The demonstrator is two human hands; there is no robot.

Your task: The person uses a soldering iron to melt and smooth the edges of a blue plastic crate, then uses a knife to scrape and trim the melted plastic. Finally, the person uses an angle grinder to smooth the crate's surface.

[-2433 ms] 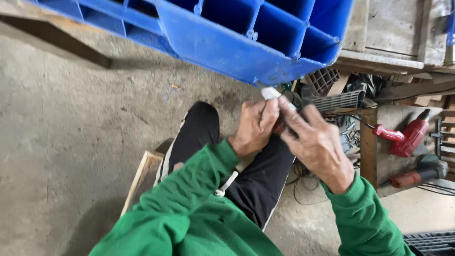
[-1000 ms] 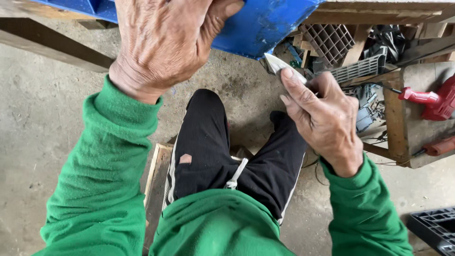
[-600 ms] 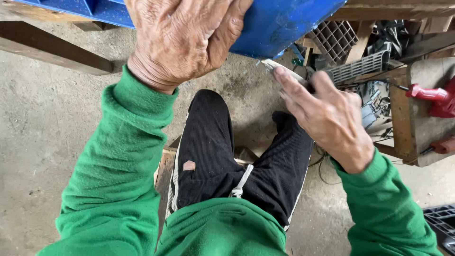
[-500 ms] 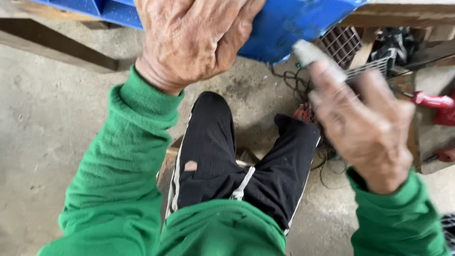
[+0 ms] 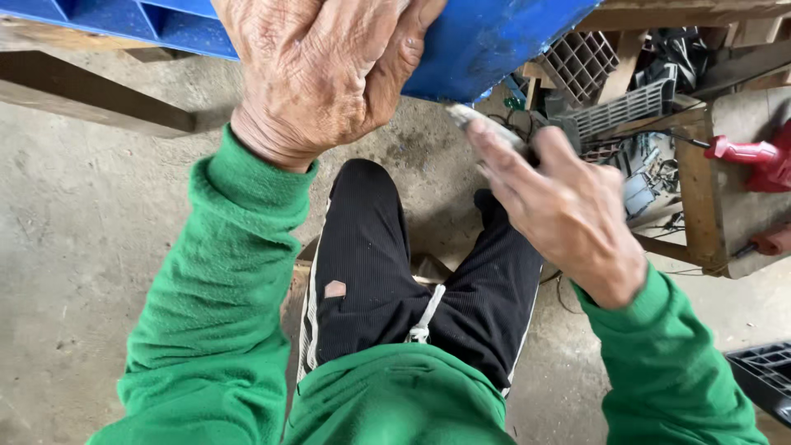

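Bare concrete floor point(image 5: 99, 247) fills the lower field of the head view, stained and grey, with a dark timber beam point(image 5: 91, 103) lying across its upper left. Above it a large blue plastic crate point(image 5: 503, 41), ribbed into open cells, spans the top edge. Seated person's legs in black trousers point(image 5: 371, 272) with a white side stripe occupy the centre, framed by green sleeves point(image 5: 214, 313). At right stands a cluttered wooden shelf point(image 5: 700, 206) carrying grey plastic grilles point(image 5: 626, 107) and a red power tool point(image 5: 754, 156); a black crate corner point(image 5: 762, 375) shows at lower right. Left hand point(image 5: 321, 74) is clamped over the lower edge of the blue crate, fingers curled around it. Right hand point(image 5: 560, 206) pinches a small pale grey tool point(image 5: 474, 119) between thumb and forefinger, its tip just beneath the crate edge; contact cannot be determined.
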